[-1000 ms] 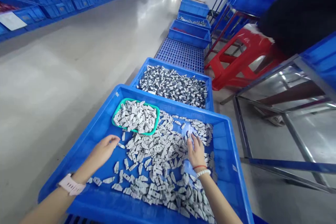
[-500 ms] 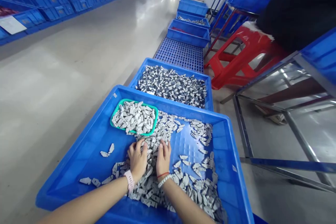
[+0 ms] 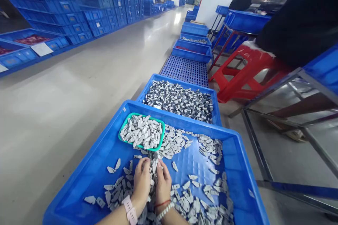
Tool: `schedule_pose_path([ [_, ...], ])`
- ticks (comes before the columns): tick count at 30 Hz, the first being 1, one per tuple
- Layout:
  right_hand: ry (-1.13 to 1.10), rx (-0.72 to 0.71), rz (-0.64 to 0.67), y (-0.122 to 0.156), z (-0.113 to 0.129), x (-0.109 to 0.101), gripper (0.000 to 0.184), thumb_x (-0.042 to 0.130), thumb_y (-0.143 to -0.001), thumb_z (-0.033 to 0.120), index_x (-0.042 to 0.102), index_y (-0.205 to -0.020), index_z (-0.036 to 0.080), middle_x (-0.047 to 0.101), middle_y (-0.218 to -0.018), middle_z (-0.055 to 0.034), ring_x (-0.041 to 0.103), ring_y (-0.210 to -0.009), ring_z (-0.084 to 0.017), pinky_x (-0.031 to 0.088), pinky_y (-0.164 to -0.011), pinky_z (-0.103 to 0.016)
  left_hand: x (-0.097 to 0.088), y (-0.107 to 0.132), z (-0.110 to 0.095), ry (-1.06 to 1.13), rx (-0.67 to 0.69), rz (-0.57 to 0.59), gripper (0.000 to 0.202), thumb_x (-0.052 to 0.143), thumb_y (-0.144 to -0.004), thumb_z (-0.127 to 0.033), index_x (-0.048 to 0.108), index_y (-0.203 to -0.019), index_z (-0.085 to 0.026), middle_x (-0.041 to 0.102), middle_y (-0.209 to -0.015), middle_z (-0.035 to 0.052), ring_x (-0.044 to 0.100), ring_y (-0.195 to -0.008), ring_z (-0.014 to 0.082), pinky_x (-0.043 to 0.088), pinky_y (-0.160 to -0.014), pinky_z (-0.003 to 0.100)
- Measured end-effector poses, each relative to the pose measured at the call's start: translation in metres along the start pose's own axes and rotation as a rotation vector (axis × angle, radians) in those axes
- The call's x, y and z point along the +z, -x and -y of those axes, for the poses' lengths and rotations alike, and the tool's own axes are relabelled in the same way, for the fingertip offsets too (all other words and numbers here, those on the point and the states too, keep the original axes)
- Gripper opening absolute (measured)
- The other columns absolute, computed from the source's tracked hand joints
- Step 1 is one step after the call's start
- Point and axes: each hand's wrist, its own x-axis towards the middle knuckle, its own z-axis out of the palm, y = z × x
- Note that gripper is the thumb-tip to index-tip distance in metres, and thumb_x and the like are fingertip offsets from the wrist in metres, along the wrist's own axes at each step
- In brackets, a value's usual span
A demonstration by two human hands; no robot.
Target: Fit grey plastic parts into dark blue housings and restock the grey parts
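My left hand [image 3: 142, 180], with a pink watch band at the wrist, and my right hand [image 3: 163, 181], with a red string and a beaded bracelet, are cupped facing each other. Between them they squeeze a heap of small grey wedge-shaped pieces [image 3: 154, 165]; their curled fingers partly hide it. Both hands are inside a large blue tray [image 3: 105, 137], where many more such pieces lie loose. Just beyond my fingertips, a green-rimmed basket [image 3: 161, 137] stands in the tray, heaped with the same pieces.
Behind the tray is another blue bin [image 3: 216, 107] full of dark and pale pieces. A perforated blue pallet [image 3: 185, 69] lies farther off. To the right are a red stool [image 3: 235, 74], a seated person and a metal frame [image 3: 256, 147]. Stacked blue crates [image 3: 60, 10] line the left.
My hands have closed in toward each other, gathering the grey pieces between them, and now sit a bit farther from the basket. The camera has tilted up, showing more of the background.
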Motion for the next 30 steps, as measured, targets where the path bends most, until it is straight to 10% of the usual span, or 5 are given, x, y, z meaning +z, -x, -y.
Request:
schedule_pose_path([
  [11, 0.234, -0.558, 0.299, -0.084, 0.100, 0.107, 0.042, 0.048, -0.086, 0.047, 0.070, -0.104, 0.016, 0.065, -0.122, -0.0112, 0.053, -0.121, -0.021, 0.036, -0.109, -0.035, -0.026, -0.115, -0.103, -0.009, 0.494, -0.112, 0.023, 0.049, -0.097, -0.032, 0.061, -0.097, -0.013, 0.064, -0.102, 0.0065, 0.060, -0.100, 0.0209, 0.047, -0.092, 0.043],
  [18, 0.499, -0.592, 0.498, -0.113, 0.102, 0.060, 0.039, 0.048, -0.089, 0.048, 0.077, -0.085, 0.022, 0.069, -0.116, -0.0071, 0.054, -0.122, -0.025, 0.032, -0.111, -0.045, -0.046, -0.170, -0.081, -0.348, 0.640, 0.049, 0.022, 0.055, -0.094, -0.033, 0.065, -0.101, -0.015, 0.065, -0.111, 0.0079, 0.054, -0.117, 0.0247, 0.034, -0.107, 0.052],
  [22, 0.559, -0.522, 0.370, -0.116, 0.100, 0.020, 0.035, 0.050, -0.088, 0.044, 0.073, -0.098, 0.019, 0.060, -0.127, -0.0104, 0.049, -0.125, -0.026, 0.032, -0.110, -0.045, -0.062, -0.179, -0.072, -0.388, 0.644, 0.054, 0.030, 0.047, -0.098, -0.033, 0.060, -0.118, -0.014, 0.060, -0.126, 0.0108, 0.052, -0.122, 0.0256, 0.035, -0.108, 0.053],
  [30, 0.502, -0.058, 0.259, -0.164, 0.072, 0.014, 0.014, 0.072, -0.079, 0.024, 0.066, -0.085, 0.012, 0.063, -0.065, 0.0022, 0.059, -0.053, -0.012, 0.054, -0.058, -0.030, -0.060, -0.173, -0.062, -0.549, 0.751, 0.055, 0.037, 0.048, -0.097, -0.033, 0.053, -0.129, -0.014, 0.051, -0.138, 0.0131, 0.030, -0.140, 0.0294, 0.022, -0.114, 0.057],
])
